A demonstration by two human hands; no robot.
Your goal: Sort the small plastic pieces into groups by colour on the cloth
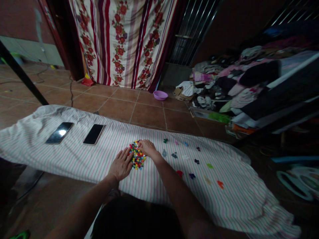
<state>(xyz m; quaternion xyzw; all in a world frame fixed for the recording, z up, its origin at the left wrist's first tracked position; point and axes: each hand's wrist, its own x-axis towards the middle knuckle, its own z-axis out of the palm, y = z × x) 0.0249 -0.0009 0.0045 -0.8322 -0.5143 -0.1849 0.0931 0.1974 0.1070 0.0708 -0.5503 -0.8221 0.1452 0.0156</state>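
R hand (147, 147) by multicol. pcs (138, 161)

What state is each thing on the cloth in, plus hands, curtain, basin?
Left hand: palm down, fingers extended at pile's edge
Right hand: fingers bent at the pile; grip unclear
Mixed-colour pile: pieces loose, unsorted
Small colour groups: set apart from one another
Left phone: flat, bright glare
Right phone: flat, screen dark
Striped cloth: spread, wrinkled
Curtain: hanging
Purple basin: upright on floor
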